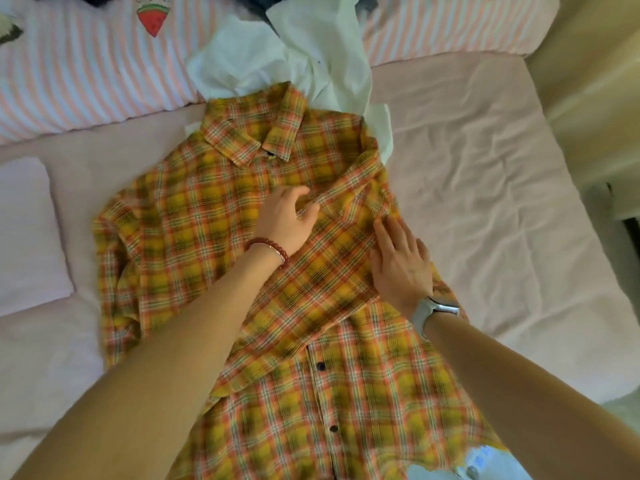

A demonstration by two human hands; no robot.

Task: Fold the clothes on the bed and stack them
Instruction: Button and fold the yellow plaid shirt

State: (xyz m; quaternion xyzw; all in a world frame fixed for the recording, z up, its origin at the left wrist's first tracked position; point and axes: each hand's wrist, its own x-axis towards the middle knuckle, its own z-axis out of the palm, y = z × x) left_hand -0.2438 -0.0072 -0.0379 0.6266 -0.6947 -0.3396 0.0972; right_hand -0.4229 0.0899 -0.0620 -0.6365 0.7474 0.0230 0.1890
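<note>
Shirt: yellow-orange plaid button shirt (270, 271) flat on pink-sheeted bed (485, 202)
Left hand (285, 221): fingers pinching the folded-over sleeve (346, 216)
Right hand (401, 265): fingers straight, together — pressing shirt's right side

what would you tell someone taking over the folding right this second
Left hand: fingers curled, pinching the cuff of the plaid shirt's sleeve folded across the chest.
Right hand: flat, pressing that sleeve's fold at the shirt's right edge.
Shirt lies buttoned, face up on the bed sheet; the other sleeve is still out at the left.
White garment lies unfolded beyond the collar.
Left to do: other sleeve, fold body, then the white garment, stack.
</note>
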